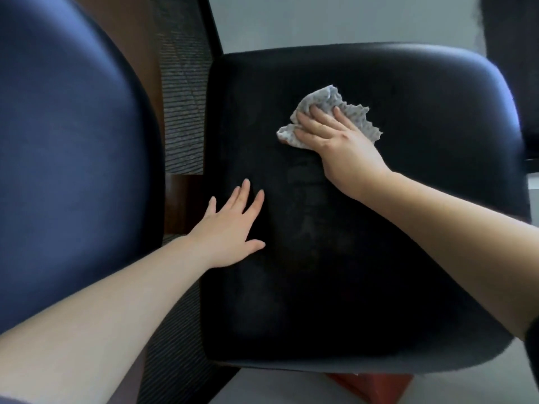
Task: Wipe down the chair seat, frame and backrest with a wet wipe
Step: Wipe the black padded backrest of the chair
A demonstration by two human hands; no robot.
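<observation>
The right hand (pixel 332 135) lies palm down on the wet wipe (pixel 354 113), fingers spread and fairly straight, pressing it onto the seat and not clutching it. The wipe sits in the upper middle of the frame, towards the far part of the chair seat (pixel 350 258). It is a pale, thin sheet with a faint dotted pattern, crumpled, with a ragged edge poking out to the right of the fingers and a bunched lobe to their left.

It looks light and limp, so it will likely fold or roll up under a sliding palm. A flat press with the fingers spread over its middle seems the best hold. Being damp, it should cling to the seat rather than skid.

The left hand (pixel 230 225) rests released on the seat, fingers straight, at the left centre of the frame and well apart from the wipe; it appears to steady the chair.

The seat is black, broad and padded, with rounded corners and a dull sheen along its far rim; faint smears show on its middle. It probably gives a little under pressure.

A blue chair back (pixel 73 141) fills the left of the frame, with striped carpet (pixel 183 112) between the two chairs.
</observation>
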